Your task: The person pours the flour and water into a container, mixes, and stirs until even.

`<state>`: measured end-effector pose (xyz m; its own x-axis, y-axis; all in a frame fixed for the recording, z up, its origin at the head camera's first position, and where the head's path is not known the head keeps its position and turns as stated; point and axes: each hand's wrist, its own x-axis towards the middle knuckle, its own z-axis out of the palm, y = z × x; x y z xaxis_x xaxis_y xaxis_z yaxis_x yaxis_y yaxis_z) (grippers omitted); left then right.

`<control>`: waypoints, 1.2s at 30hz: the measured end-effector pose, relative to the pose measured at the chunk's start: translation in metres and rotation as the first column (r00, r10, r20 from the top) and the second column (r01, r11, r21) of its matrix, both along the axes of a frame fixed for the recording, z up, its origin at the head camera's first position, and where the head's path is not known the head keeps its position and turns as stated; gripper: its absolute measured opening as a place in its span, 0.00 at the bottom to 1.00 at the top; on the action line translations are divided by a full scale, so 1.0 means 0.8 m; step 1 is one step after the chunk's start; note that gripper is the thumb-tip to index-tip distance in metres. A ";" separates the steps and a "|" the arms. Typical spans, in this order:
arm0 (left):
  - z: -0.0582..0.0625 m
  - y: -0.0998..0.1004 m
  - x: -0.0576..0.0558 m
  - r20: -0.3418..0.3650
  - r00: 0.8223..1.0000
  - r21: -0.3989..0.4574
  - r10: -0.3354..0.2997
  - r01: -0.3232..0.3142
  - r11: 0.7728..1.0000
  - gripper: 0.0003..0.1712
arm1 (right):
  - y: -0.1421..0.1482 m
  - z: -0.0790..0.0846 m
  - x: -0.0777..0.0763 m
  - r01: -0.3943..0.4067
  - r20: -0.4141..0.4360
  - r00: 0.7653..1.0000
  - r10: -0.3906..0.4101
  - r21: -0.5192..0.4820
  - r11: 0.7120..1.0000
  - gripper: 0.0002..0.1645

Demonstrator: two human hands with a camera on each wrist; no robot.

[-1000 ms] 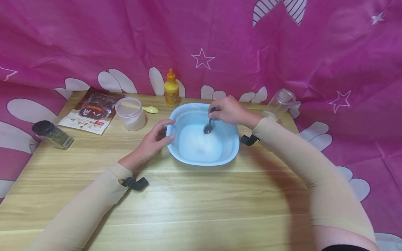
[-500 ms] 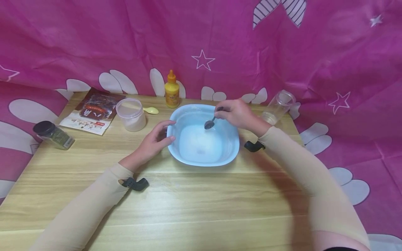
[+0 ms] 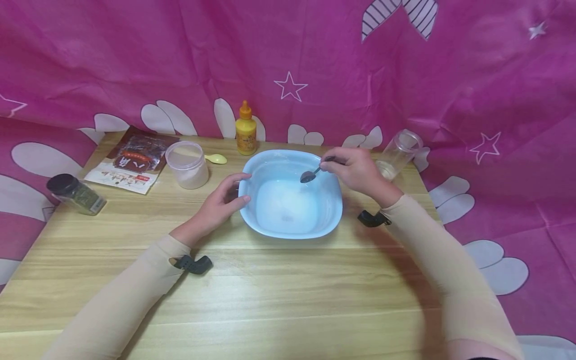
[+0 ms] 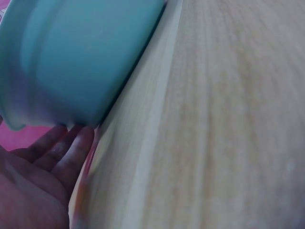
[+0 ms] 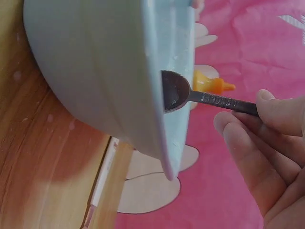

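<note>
A light blue basin (image 3: 330,220) with whitish liquid in it stands on the table. My left hand (image 3: 219,202) holds its left side: thumb and index fingertips lie over the rim, and in the left wrist view other fingers (image 4: 76,155) touch the outer wall. My right hand (image 3: 355,170) pinches the handle end of a small dark spoon (image 3: 308,176). The spoon is tilted, its bowl above the liquid on the basin's right half. In the right wrist view the near rim hides part of the spoon's bowl (image 5: 175,90).
Behind the basin stands a yellow squeeze bottle (image 3: 246,132). To the left are a clear tub (image 3: 189,172) of white powder, a pale yellow spoon (image 3: 217,159), a printed packet (image 3: 135,162) and a black-lidded jar (image 3: 78,195). A clear jar (image 3: 400,150) is behind my right hand.
My right hand has moved to the right with the dark spoon, which has gone from near upright to more slanted. The left hand and basin stay in place.
</note>
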<state>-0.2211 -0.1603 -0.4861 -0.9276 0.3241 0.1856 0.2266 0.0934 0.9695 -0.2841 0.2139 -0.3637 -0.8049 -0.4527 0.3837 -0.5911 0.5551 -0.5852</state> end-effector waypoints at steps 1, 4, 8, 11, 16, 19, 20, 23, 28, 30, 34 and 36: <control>0.000 0.000 0.000 0.000 1.000 0.001 0.001 -0.001 1.000 0.34 | 0.003 0.000 0.002 0.003 0.002 1.000 -0.003 -0.026 1.000 0.04; 0.000 0.000 0.000 0.004 1.000 0.001 0.001 -0.001 1.000 0.33 | 0.014 0.002 0.007 0.013 0.007 1.000 -0.013 -0.083 0.996 0.05; -0.001 -0.001 0.000 0.010 1.000 -0.001 -0.001 0.001 1.000 0.34 | 0.029 0.002 0.012 0.043 0.043 0.998 -0.037 -0.126 0.991 0.04; -0.001 -0.001 0.000 0.014 1.000 -0.002 0.000 0.000 1.000 0.34 | 0.041 0.002 0.014 0.059 0.049 0.997 -0.052 -0.160 0.985 0.04; 0.000 -0.001 0.001 0.014 1.000 -0.003 -0.001 0.001 1.000 0.34 | 0.060 0.007 0.018 0.032 -0.011 0.999 -0.036 -0.234 0.972 0.06; 0.000 -0.002 0.001 0.006 1.000 -0.007 -0.001 0.001 1.000 0.34 | 0.072 0.013 0.024 0.065 -0.029 0.997 -0.074 -0.231 0.971 0.08; 0.000 -0.002 0.001 0.003 1.000 -0.008 0.000 0.000 1.000 0.34 | 0.076 0.015 0.026 0.083 -0.029 0.995 -0.092 -0.229 0.970 0.08; -0.001 -0.002 0.000 -0.004 1.000 -0.001 -0.004 0.004 1.000 0.33 | 0.087 0.019 0.031 0.123 -0.048 0.989 -0.137 -0.219 0.968 0.08; 0.000 -0.001 -0.001 0.009 1.000 0.015 -0.006 0.006 1.000 0.33 | 0.101 0.015 0.033 0.155 -0.039 0.985 -0.171 -0.257 0.954 0.08; -0.001 -0.001 -0.001 0.012 1.000 0.015 -0.005 0.004 1.000 0.34 | 0.106 0.011 0.033 0.179 -0.026 0.981 -0.193 -0.269 0.946 0.08; -0.002 -0.001 -0.002 0.011 1.000 0.010 -0.004 0.004 1.000 0.33 | 0.116 -0.003 0.031 0.226 -0.033 0.970 -0.241 -0.253 0.941 0.08; -0.002 -0.001 -0.002 0.008 1.000 0.010 -0.005 0.005 1.000 0.33 | 0.121 -0.012 0.030 0.245 -0.036 0.965 -0.261 -0.236 0.940 0.08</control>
<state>-0.2223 -0.1610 -0.4873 -0.9276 0.3268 0.1810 0.2188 0.0825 0.9723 -0.2601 0.3110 -0.3733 -0.8510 -0.1317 0.5084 -0.4899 0.5481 -0.6780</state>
